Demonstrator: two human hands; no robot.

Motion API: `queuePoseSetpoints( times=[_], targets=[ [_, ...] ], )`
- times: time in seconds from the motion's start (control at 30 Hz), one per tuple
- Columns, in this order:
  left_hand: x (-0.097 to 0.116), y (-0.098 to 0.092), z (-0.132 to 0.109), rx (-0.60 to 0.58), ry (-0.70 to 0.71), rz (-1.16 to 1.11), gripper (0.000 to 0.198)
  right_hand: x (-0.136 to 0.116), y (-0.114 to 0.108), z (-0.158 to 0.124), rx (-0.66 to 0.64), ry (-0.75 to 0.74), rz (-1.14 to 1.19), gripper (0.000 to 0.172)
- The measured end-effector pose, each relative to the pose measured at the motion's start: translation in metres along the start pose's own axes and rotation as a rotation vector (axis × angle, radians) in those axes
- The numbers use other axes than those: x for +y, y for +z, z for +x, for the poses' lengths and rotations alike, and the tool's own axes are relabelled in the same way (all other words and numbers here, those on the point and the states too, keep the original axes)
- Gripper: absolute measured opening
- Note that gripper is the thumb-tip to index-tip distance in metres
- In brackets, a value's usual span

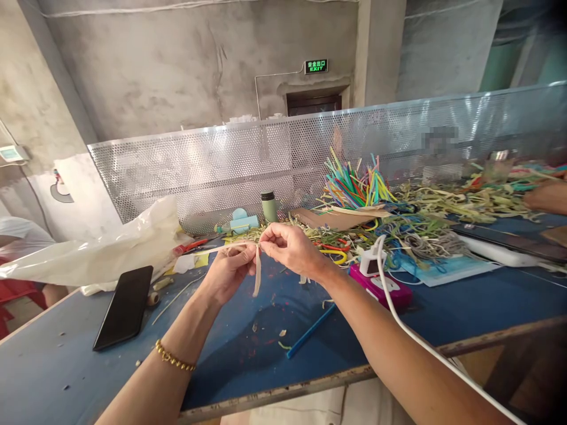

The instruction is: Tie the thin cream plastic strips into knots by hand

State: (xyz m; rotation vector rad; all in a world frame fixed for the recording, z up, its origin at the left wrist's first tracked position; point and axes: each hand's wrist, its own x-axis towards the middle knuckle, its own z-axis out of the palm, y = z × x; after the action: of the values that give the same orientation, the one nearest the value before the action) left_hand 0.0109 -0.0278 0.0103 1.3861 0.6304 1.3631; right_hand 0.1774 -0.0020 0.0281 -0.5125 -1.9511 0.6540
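Above the blue tabletop, my left hand (233,268) is closed in a pinch on a thin, pale, flat strip (257,277). One length of the strip runs out to the left past my fingers, and another hangs down between my hands. My right hand (290,248) meets the left one, its thumb and forefinger pinched at the strip's bend; the exact contact is partly hidden by the fingers. Just behind my hands lie loose greenish strips (248,238). A blue stick (310,332) rests on the table below my right forearm.
A black phone (124,308) lies at left near a plastic bag (115,248). A magenta power strip (387,290) with a white cable sits at right. Behind are a green bottle (268,206), colourful stems (357,183) and a perforated metal screen (212,171). Another person's hand (547,196) shows far right.
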Motion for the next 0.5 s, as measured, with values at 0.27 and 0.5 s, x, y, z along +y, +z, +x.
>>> queuePoseSetpoints(
  times=[0.27, 0.5],
  targets=[
    [-0.0018, -0.0011, -0.0009, -0.042, 0.001, -0.055, 0.028, -0.0059, 0.0020, -0.0010, -0.023, 0.030, 0.066, 0.006],
    [-0.0059, -0.0038, -0.0010, -0.088, -0.013, -0.146, 0.028, -0.0100, 0.0019, -0.0019, -0.021, 0.037, 0.059, 0.009]
  ],
)
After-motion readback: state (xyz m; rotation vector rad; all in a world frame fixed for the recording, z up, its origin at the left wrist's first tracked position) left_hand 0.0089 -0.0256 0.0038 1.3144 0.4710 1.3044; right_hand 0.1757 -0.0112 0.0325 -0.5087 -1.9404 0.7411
